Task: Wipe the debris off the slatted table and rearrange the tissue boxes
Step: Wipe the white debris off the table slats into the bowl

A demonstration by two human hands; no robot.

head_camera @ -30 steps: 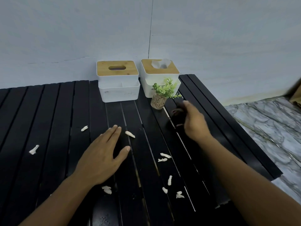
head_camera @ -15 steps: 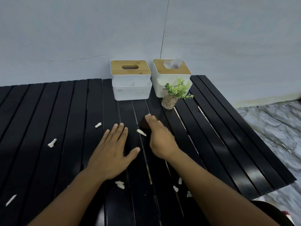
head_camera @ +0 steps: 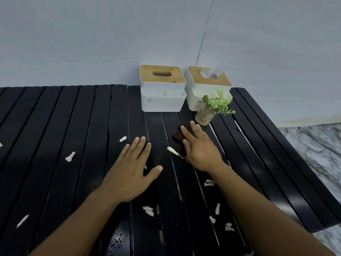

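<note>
Wiping is judged to be the step in hand. A dark cloth (head_camera: pixel 180 137) is pressed flat on the slatted table (head_camera: pixel 83 126) under the right hand (head_camera: pixel 200 149), whose fingers are extended and held close together on top of it, not curled around it. The left hand (head_camera: pixel 132 172) is laid palm-down on the slats just to the left, fingers together and thumb spread, with nothing held.

The nearest debris piece (head_camera: pixel 172 150) is found immediately left of the cloth, at its near-left edge, its long axis running diagonally from far-left to near-right. A leftward stroke is therefore favoured, and the right hand is the nearer one. Further scraps (head_camera: pixel 70 157) are scattered to the left and toward the near edge.

The two tissue boxes (head_camera: pixel 162 87) are seated side by side at the far edge against the wall, with a small potted plant (head_camera: pixel 208 112) just beyond the cloth; contact with it is to be avoided.
</note>
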